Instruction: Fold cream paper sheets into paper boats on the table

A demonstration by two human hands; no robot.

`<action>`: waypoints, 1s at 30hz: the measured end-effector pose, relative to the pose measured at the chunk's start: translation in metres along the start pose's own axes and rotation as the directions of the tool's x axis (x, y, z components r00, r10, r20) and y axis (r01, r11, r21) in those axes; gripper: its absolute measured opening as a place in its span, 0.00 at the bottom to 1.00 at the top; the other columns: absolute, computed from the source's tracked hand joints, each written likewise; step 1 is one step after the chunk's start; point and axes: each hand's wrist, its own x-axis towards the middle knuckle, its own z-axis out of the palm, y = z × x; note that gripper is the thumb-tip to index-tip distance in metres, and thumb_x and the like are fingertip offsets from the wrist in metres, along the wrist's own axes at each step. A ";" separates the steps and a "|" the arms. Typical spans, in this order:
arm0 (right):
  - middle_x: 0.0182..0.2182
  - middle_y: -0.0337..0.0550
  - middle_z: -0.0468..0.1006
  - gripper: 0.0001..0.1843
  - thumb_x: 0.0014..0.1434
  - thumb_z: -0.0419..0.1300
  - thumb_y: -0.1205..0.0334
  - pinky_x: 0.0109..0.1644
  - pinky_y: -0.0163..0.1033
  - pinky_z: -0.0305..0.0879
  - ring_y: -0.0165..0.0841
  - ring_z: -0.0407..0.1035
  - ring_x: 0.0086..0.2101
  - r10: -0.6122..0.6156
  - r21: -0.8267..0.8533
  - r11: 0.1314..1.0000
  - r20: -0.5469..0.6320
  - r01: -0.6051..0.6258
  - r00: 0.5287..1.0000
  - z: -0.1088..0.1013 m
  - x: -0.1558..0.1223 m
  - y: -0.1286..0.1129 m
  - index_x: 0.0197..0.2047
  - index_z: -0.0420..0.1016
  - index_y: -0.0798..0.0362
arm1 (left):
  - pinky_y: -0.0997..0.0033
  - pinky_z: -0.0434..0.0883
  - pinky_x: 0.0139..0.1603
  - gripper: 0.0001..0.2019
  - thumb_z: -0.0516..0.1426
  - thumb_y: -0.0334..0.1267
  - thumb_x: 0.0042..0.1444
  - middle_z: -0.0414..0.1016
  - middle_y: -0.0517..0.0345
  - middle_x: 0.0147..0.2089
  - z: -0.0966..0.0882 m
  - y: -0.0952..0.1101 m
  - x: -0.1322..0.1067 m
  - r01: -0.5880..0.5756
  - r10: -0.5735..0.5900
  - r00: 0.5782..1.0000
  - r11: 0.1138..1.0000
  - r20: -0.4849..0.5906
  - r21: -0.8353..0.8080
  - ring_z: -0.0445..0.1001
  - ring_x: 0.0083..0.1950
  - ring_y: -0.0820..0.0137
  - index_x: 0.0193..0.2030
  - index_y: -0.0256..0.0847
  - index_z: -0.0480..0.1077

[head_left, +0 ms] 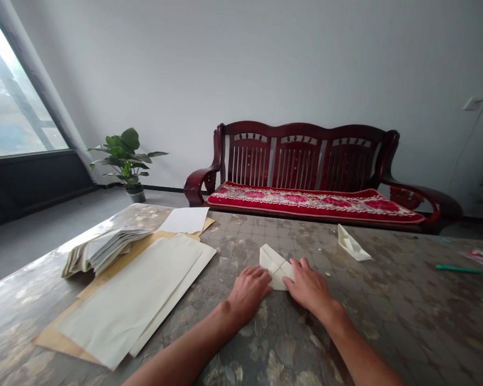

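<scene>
A small piece of folded cream paper (275, 266) with crossing creases lies on the table between my hands. My left hand (249, 289) holds its left edge, fingers bent and close together; the fingertips are partly hidden. On the other side, my right hand (309, 284) grips the right edge, thumb at the near side and fingers at the far side. Beyond my right hand stands a folded paper boat (351, 245), apart from both hands.
Large cream sheets (132, 295) lie over brown paper on the left, beside a thick bent stack of pages (108, 249) and a white sheet (184, 220). A green pen-like stick (459, 268) lies far right. Behind the patterned table (386, 311) stands a wooden bench (298, 145).
</scene>
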 end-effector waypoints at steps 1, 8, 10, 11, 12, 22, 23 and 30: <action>0.49 0.52 0.71 0.19 0.61 0.55 0.54 0.38 0.41 0.61 0.41 0.73 0.40 -0.007 0.020 1.000 0.024 0.007 1.000 -0.001 0.001 0.003 0.53 0.70 0.51 | 0.64 0.66 0.59 0.05 0.56 0.38 0.63 0.77 0.54 0.50 0.001 -0.002 -0.004 -0.023 0.023 1.000 1.000 -0.001 0.018 0.72 0.56 0.63 0.43 0.42 0.72; 0.50 0.48 0.74 0.21 0.61 0.55 0.53 0.46 0.40 0.61 0.42 0.68 0.51 -0.026 0.159 0.986 -0.073 0.038 0.997 0.004 0.014 0.025 0.56 0.71 0.49 | 0.66 0.65 0.62 0.08 0.54 0.37 0.65 0.76 0.57 0.54 0.005 -0.021 -0.009 -0.062 0.060 0.998 0.997 -0.036 -0.054 0.72 0.57 0.66 0.44 0.45 0.74; 0.51 0.49 0.74 0.25 0.59 0.56 0.52 0.48 0.40 0.61 0.43 0.66 0.53 -0.016 0.188 0.982 -0.076 0.030 0.997 0.008 0.016 0.024 0.58 0.69 0.50 | 0.66 0.66 0.60 0.08 0.54 0.37 0.65 0.76 0.57 0.54 0.004 -0.018 -0.008 0.006 -0.010 0.999 0.996 -0.039 -0.085 0.73 0.55 0.66 0.43 0.45 0.75; 0.52 0.49 0.73 0.27 0.58 0.58 0.52 0.49 0.40 0.61 0.43 0.66 0.53 -0.010 0.202 0.979 -0.072 0.024 0.997 0.011 0.016 0.022 0.59 0.68 0.51 | 0.66 0.66 0.59 0.07 0.55 0.37 0.64 0.75 0.57 0.55 0.003 -0.015 -0.007 0.052 -0.056 0.998 0.994 -0.040 -0.097 0.73 0.55 0.66 0.42 0.45 0.75; 0.53 0.50 0.73 0.30 0.56 0.59 0.52 0.50 0.41 0.61 0.43 0.65 0.53 -0.005 0.214 0.977 -0.068 0.019 0.998 0.013 0.017 0.020 0.60 0.67 0.51 | 0.66 0.66 0.58 0.06 0.56 0.37 0.63 0.74 0.57 0.55 0.002 -0.012 -0.006 0.103 -0.108 0.993 0.989 -0.044 -0.105 0.72 0.55 0.65 0.42 0.45 0.75; 0.43 0.45 0.79 0.47 0.47 0.65 0.55 0.40 0.38 0.60 0.41 0.74 0.42 0.064 0.396 0.914 0.072 -0.088 0.995 0.018 0.025 0.020 0.69 0.54 0.52 | 0.67 0.66 0.52 0.23 0.62 0.41 0.54 0.72 0.57 0.51 0.001 0.000 0.001 0.419 -0.428 0.903 0.897 -0.036 -0.143 0.70 0.52 0.63 0.57 0.49 0.66; 0.40 0.43 0.79 0.46 0.47 0.65 0.55 0.38 0.38 0.60 0.40 0.74 0.40 0.062 0.403 0.911 0.069 -0.085 0.996 0.017 0.025 0.020 0.68 0.56 0.52 | 0.67 0.66 0.52 0.20 0.61 0.41 0.55 0.72 0.58 0.50 0.002 0.000 0.001 0.398 -0.408 0.912 0.905 -0.043 -0.148 0.70 0.52 0.64 0.55 0.50 0.68; 0.37 0.41 0.81 0.37 0.45 0.65 0.57 0.40 0.39 0.65 0.41 0.74 0.39 0.010 0.518 0.855 0.028 -0.023 1.000 0.025 0.027 0.027 0.61 0.69 0.49 | 0.62 0.65 0.56 0.10 0.60 0.39 0.57 0.73 0.55 0.50 0.008 -0.001 -0.002 0.285 -0.310 0.942 0.941 -0.127 -0.181 0.70 0.52 0.61 0.46 0.46 0.75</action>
